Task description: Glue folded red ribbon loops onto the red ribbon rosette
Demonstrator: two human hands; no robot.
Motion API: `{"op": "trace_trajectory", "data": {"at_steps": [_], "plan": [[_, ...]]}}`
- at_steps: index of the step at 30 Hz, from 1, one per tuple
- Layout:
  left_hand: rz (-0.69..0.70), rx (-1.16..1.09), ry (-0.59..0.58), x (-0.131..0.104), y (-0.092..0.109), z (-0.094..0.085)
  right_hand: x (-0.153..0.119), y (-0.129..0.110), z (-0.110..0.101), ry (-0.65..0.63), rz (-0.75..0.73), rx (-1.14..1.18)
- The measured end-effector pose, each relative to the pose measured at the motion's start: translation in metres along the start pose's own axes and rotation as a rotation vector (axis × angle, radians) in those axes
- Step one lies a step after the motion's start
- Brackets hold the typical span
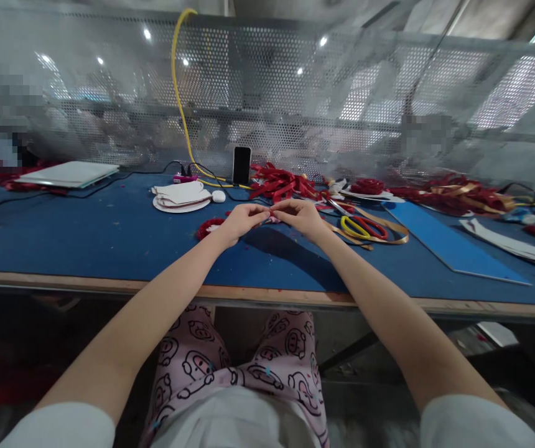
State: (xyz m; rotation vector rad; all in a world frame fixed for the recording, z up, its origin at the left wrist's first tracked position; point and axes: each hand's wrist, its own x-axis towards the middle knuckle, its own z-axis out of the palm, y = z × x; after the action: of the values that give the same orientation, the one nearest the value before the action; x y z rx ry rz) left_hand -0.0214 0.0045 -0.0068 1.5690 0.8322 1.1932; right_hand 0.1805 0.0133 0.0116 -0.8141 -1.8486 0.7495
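Fingertips together over the blue table (122,242), my left hand (245,221) and my right hand (303,218) both pinch a small red piece (272,213), probably ribbon. Most of it is hidden by the fingers. Just left of my left hand lies a red fuzzy coil (206,229) with something white at it. Behind my hands is a heap of red ribbons (279,182). To the right of my right hand are scissors (356,228) with yellow and red handles, beside a loop of gold ribbon (400,235).
White card pieces (181,198) lie in a stack at back left, near a phone (242,165) standing upright. A yellow cable (177,93) hangs down the perforated metal screen (267,81). Rightward are a blue board (449,242), white strips (512,242) and more red ribbon (463,193).
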Motion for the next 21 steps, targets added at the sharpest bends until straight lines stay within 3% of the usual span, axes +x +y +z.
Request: {"op": "trace_trajectory", "data": {"at_steps": [21], "plan": [[-0.086,-0.066,0.116,-0.003,0.012,0.003,-0.002,0.001,0.0,-0.051,-0.071,-0.104]]}}
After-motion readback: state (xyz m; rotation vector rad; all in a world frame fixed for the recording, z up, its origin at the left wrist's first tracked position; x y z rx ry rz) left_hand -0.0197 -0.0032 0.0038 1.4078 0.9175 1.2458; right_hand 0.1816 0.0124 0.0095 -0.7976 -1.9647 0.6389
